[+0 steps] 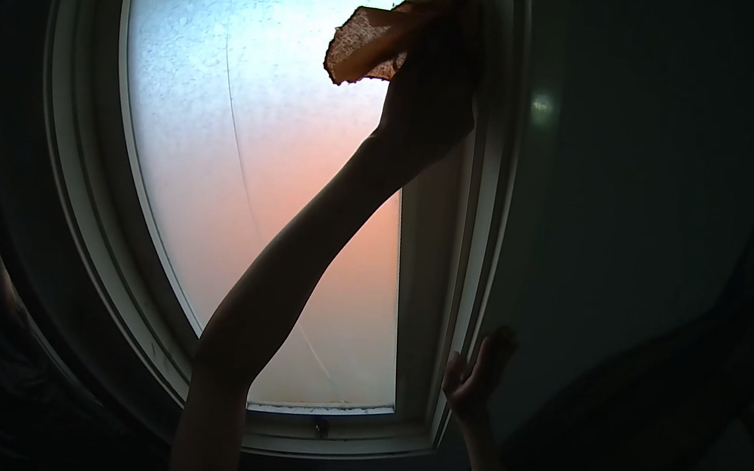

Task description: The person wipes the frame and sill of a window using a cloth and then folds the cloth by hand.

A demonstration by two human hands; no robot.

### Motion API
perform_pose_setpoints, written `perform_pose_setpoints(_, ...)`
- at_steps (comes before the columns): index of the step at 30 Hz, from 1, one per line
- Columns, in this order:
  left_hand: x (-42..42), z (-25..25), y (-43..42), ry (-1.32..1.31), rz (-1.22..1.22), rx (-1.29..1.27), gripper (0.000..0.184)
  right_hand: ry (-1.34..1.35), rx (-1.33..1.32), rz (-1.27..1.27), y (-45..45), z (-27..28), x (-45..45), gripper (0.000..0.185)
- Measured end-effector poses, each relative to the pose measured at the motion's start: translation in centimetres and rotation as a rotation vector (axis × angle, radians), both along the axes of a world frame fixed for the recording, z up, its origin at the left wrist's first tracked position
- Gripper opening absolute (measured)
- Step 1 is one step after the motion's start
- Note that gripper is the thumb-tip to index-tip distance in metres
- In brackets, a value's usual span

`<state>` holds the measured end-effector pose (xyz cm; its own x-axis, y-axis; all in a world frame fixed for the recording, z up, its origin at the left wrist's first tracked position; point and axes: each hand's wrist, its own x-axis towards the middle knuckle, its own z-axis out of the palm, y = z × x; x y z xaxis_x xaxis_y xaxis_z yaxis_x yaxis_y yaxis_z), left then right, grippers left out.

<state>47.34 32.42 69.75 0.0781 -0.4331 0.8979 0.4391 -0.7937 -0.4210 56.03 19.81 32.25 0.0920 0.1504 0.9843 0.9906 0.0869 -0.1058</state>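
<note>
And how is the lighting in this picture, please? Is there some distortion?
Head view: light from the bright pane leaves the left hand and right hand dark; head view: the window frame curves, likely lens distortion; head view: glare on the dark surface.

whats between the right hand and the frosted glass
A strip of the window frame lies between the right hand and the frosted glass, as the head view shows.

The left arm (298, 243) is raised high, slightly bent at the elbow (224, 367), with the left hand (432, 93) darkened by shadow, while the right hand (475, 385) is held lower, fingers (498, 347) pointed upward and thumb (453, 374) spread apart.
</note>
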Motion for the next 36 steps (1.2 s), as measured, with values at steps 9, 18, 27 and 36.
perform_pose_setpoints(9,-0.1,-4.5,0.2,-0.051,0.029,0.007,0.039,0.009,0.067,0.010,0.3,-0.1,0.0,0.061)
perform_pose_setpoints(18,-2.9,-9.8,-2.7,0.159,-0.273,-0.377,0.043,-0.009,0.034,0.033,0.4,-0.1,0.3,0.064)
perform_pose_setpoints(27,-1.3,-14.4,-3.9,0.035,-0.727,-0.723,0.022,0.010,0.080,0.045,0.4,0.0,0.2,0.058)
perform_pose_setpoints(36,-0.8,-19.0,-4.2,0.050,-0.832,-0.686,0.016,0.016,0.068,0.053,0.6,0.0,0.3,0.060)
